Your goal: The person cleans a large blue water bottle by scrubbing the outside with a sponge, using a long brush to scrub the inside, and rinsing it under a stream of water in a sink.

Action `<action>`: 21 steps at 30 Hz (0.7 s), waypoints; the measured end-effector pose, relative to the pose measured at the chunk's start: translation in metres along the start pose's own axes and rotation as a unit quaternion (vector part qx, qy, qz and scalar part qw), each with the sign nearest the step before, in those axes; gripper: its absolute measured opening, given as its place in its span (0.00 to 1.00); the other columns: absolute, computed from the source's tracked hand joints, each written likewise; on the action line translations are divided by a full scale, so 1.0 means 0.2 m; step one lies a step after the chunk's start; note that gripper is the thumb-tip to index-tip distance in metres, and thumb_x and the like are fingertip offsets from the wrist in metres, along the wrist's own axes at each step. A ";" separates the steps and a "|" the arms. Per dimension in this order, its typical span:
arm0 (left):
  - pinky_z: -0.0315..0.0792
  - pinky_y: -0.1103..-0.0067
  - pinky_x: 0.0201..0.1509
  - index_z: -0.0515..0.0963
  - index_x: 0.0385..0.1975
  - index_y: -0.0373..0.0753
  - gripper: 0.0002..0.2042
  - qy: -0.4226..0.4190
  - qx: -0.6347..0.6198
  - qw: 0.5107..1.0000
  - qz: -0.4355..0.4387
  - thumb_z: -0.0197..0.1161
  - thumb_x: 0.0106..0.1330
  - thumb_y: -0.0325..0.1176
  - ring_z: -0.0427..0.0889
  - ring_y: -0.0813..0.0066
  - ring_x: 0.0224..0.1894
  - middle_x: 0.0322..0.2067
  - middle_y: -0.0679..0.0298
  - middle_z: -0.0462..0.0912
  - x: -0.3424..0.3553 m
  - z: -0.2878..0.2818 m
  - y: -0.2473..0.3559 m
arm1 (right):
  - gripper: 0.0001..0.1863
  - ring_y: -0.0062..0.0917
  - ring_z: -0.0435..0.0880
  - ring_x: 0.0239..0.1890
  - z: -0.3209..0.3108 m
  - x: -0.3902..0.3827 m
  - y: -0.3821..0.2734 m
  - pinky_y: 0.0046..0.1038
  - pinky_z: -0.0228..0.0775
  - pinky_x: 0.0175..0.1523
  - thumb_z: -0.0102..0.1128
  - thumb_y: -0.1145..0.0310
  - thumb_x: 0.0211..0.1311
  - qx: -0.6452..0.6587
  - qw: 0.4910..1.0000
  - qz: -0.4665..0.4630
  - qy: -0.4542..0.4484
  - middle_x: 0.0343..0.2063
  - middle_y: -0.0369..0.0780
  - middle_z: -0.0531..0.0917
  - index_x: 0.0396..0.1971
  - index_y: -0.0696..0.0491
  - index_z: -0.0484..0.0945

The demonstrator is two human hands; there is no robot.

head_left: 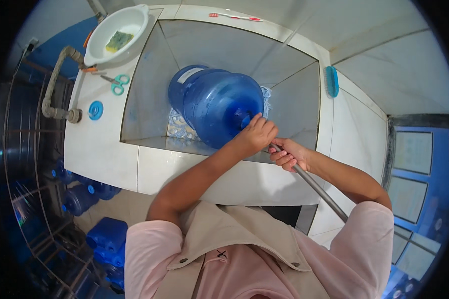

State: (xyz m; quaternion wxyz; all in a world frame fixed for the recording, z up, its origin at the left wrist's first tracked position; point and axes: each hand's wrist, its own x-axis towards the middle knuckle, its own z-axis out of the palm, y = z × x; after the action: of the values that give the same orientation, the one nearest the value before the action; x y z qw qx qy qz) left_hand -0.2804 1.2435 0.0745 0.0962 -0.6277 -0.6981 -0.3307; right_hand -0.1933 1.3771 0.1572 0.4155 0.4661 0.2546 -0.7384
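At the blue jug [217,107], the left hand [258,134] curls, hold unclear, while the right hand [291,153] grips a metal rod [320,188].

No legible txt; 1 wht label [188,74] on blue jug [219,102], unreadable.

we find the white tabletop [102,154] brightly and softly lit, with pale glints on the blue jug [219,102]; the frame's lower left is dim, straight edges bow, and black swallows the corners.
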 end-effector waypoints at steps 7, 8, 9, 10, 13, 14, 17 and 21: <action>0.63 0.62 0.60 0.72 0.45 0.36 0.19 -0.056 -0.112 0.988 0.086 0.60 0.49 0.28 0.74 0.66 0.39 0.32 0.62 0.72 0.06 -0.03 -0.11 | 0.16 0.09 0.50 0.07 0.01 0.05 -0.08 0.16 0.44 0.07 0.37 0.57 0.67 -0.479 0.846 -0.145 0.186 0.10 0.26 0.56 0.20 0.47 0.59; 0.64 0.63 0.59 0.71 0.46 0.36 0.22 -0.043 -0.103 0.990 0.081 0.61 0.48 0.28 0.74 0.66 0.38 0.32 0.62 0.72 0.06 -0.03 -0.12 | 0.16 0.10 0.51 0.07 0.03 0.04 -0.08 0.18 0.46 0.07 0.37 0.57 0.66 -0.530 0.803 -0.178 0.207 0.10 0.26 0.56 0.20 0.47 0.59; 0.65 0.63 0.57 0.71 0.48 0.36 0.24 -0.031 -0.094 0.992 0.076 0.62 0.47 0.28 0.74 0.66 0.37 0.32 0.61 0.72 0.05 -0.03 -0.12 | 0.16 0.10 0.51 0.07 0.04 0.03 -0.08 0.18 0.47 0.07 0.37 0.57 0.67 -0.431 0.876 -0.141 0.164 0.09 0.26 0.56 0.20 0.47 0.59; 0.67 0.64 0.56 0.70 0.50 0.36 0.26 -0.018 -0.085 0.994 0.071 0.63 0.46 0.28 0.74 0.65 0.36 0.32 0.61 0.72 0.04 -0.03 -0.13 | 0.16 0.10 0.52 0.07 0.05 0.03 -0.08 0.18 0.48 0.07 0.37 0.56 0.67 -0.324 0.933 -0.101 0.120 0.09 0.26 0.56 0.20 0.47 0.60; 0.69 0.68 0.49 0.69 0.53 0.37 0.30 0.045 -0.059 0.997 0.028 0.65 0.44 0.28 0.74 0.65 0.34 0.31 0.61 0.72 0.07 -0.07 -0.09 | 0.16 0.08 0.52 0.07 0.01 0.05 -0.06 0.16 0.46 0.07 0.38 0.55 0.66 -0.031 0.999 -0.019 -0.033 0.09 0.26 0.56 0.20 0.47 0.60; 0.69 0.69 0.47 0.70 0.53 0.37 0.30 0.046 -0.081 0.995 0.045 0.65 0.44 0.28 0.73 0.65 0.33 0.31 0.61 0.72 0.06 -0.07 -0.10 | 0.16 0.08 0.51 0.07 0.00 0.06 -0.05 0.16 0.45 0.08 0.39 0.55 0.66 0.057 0.995 0.002 -0.087 0.09 0.26 0.56 0.20 0.47 0.60; 0.70 0.72 0.43 0.71 0.52 0.37 0.29 0.039 -0.137 0.986 0.092 0.65 0.44 0.29 0.73 0.65 0.32 0.29 0.62 0.71 0.03 -0.06 -0.12 | 0.15 0.07 0.50 0.08 -0.03 0.08 -0.07 0.14 0.41 0.08 0.41 0.56 0.64 -0.043 0.996 0.027 -0.071 0.10 0.25 0.55 0.20 0.46 0.60; 0.70 0.73 0.43 0.70 0.52 0.38 0.29 0.023 -0.173 0.977 0.122 0.65 0.44 0.29 0.73 0.64 0.32 0.29 0.61 0.71 0.03 -0.03 -0.13 | 0.11 0.09 0.52 0.09 0.02 0.05 -0.13 0.15 0.44 0.09 0.46 0.60 0.61 -0.307 0.948 -0.019 0.079 0.11 0.26 0.57 0.22 0.48 0.63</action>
State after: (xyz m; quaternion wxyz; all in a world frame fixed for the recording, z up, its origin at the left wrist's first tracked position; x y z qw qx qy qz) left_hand -0.3086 1.2449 0.0732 0.0419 -0.7075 -0.5458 -0.4470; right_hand -0.2190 1.3841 0.1493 0.5026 0.3678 0.5098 -0.5934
